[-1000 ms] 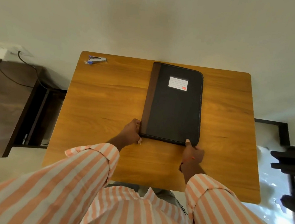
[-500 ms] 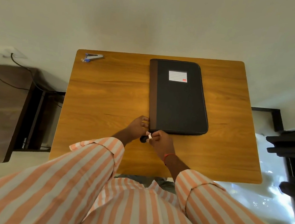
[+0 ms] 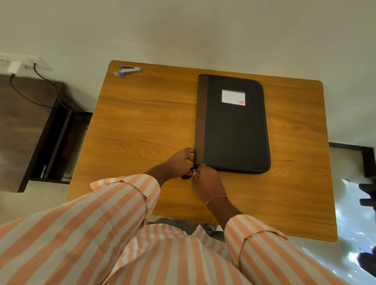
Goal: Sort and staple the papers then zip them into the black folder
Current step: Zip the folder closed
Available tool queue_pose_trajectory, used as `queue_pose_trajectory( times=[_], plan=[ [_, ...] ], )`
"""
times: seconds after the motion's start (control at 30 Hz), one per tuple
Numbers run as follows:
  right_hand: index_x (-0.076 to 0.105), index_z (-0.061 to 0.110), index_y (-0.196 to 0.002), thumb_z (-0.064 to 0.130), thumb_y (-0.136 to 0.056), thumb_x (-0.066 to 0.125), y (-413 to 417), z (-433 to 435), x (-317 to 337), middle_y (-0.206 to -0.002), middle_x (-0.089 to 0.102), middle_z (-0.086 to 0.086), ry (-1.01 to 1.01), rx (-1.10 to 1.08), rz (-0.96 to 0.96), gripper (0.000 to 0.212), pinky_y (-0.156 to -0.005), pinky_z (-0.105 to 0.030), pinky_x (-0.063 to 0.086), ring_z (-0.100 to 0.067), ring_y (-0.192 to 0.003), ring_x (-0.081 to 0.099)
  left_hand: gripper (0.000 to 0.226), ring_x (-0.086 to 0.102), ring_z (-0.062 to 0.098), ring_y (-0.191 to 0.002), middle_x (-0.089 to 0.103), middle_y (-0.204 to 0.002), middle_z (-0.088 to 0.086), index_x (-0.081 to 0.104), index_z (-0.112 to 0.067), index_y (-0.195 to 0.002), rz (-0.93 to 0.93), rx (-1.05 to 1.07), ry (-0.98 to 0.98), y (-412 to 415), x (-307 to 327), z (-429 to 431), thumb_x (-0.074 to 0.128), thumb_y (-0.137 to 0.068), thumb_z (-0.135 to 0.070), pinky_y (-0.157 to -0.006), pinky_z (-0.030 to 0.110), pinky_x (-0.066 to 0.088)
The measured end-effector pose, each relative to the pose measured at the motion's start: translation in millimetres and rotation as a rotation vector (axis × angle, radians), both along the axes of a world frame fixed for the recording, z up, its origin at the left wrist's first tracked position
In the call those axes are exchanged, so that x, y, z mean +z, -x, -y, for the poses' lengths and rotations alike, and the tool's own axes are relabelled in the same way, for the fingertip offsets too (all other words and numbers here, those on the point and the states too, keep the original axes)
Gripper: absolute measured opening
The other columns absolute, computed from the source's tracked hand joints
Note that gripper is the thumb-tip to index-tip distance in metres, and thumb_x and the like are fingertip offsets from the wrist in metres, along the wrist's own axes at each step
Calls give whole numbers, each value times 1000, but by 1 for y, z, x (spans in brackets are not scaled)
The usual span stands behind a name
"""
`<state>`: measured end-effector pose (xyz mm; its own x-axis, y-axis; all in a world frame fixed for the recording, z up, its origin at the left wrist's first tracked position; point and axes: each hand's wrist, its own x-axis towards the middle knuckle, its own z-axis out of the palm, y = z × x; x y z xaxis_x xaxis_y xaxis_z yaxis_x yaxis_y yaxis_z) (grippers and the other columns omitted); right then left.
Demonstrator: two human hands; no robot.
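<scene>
One corner of the black folder [image 3: 235, 129]: left hand [image 3: 179, 162] grips it, right hand [image 3: 208, 182] pinches the zipper pull [image 3: 194, 172].

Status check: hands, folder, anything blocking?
Left hand holds folder at near spine corner. Right hand pinches zip pull. Folder closed, flat on table. Nothing blocking; stapler at far corner.

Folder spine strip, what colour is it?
Brown spine strip beside the black cover, clearest in the head view.
</scene>
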<state>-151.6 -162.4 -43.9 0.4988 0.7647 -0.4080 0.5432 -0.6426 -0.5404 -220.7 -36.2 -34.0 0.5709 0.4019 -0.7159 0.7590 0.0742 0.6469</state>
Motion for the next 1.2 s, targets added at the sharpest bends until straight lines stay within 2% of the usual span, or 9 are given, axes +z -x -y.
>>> queue_pose_trajectory(
  times=[0.17,0.27,0.33,0.6,0.77,0.9,1.07,1.13,1.2],
  plan=[
    [65,11,-107,18,-99,49,-5,9,-7,-98,69,-10,16,-4,42,19,-72,-35,57,-27,-83,66,81,72,23,-97,64,-127,8,36,-15,-154,-9,-65,-72,-2,-4,7,69,-84,10,-81,37,62],
    [67,7,-101,17,-101,48,-10,14,-10,-96,70,-13,-35,-69,12,21,-68,-29,43,-28,-88,65,69,71,16,-87,75,-105,7,45,-11,-148,-18,-171,-217,0,-5,7,71,-85,0,-69,25,58],
    [66,7,-100,18,-102,47,-10,18,-13,-96,69,-13,-52,-89,11,22,-67,-27,38,-27,-88,63,60,70,17,-90,77,-100,5,53,-12,-143,-36,-246,-312,1,-5,9,74,-87,-10,-72,26,55],
    [67,10,-106,18,-98,56,-8,24,-13,-100,70,-10,-43,-93,125,15,-75,-31,53,-24,-90,66,42,68,19,-91,71,-99,4,65,-16,-126,-37,-217,-412,2,-7,20,64,-87,-3,-79,35,61],
    [64,6,-104,14,-95,56,-54,59,-18,-101,68,-15,53,-353,174,14,-80,-38,52,-32,-95,65,41,67,20,-94,72,-103,7,65,-16,-129,-66,-173,-435,20,-1,-4,62,-91,-2,-82,31,58],
    [66,8,-99,17,-99,53,-76,76,-25,-95,68,-13,-24,-354,129,16,-75,-35,51,-28,-87,63,40,65,18,-91,69,-98,3,63,-17,-131,-85,-131,-407,31,-1,-16,63,-93,-3,-77,29,56],
    [66,12,-92,17,-100,49,-62,76,-28,-87,68,-9,-184,-526,26,19,-67,-31,47,-23,-78,59,57,63,28,-108,65,-124,12,45,-15,-143,-152,-60,-370,21,-7,1,67,-91,-17,-94,45,56],
    [67,13,-93,19,-101,49,-55,72,-26,-86,68,-7,-227,-556,-7,21,-67,-28,45,-22,-78,60,76,51,29,-129,51,-140,8,36,-18,-148,-233,-46,-565,14,-6,15,74,-86,-40,-111,46,43],
    [68,13,-92,19,-101,48,-46,67,-23,-85,69,-6,-275,-556,-17,23,-66,-28,45,-21,-78,61,86,39,26,-140,43,-146,4,33,-23,-151,-121,-279,-941,5,1,33,76,-81,-50,-117,44,31]
  ],
)
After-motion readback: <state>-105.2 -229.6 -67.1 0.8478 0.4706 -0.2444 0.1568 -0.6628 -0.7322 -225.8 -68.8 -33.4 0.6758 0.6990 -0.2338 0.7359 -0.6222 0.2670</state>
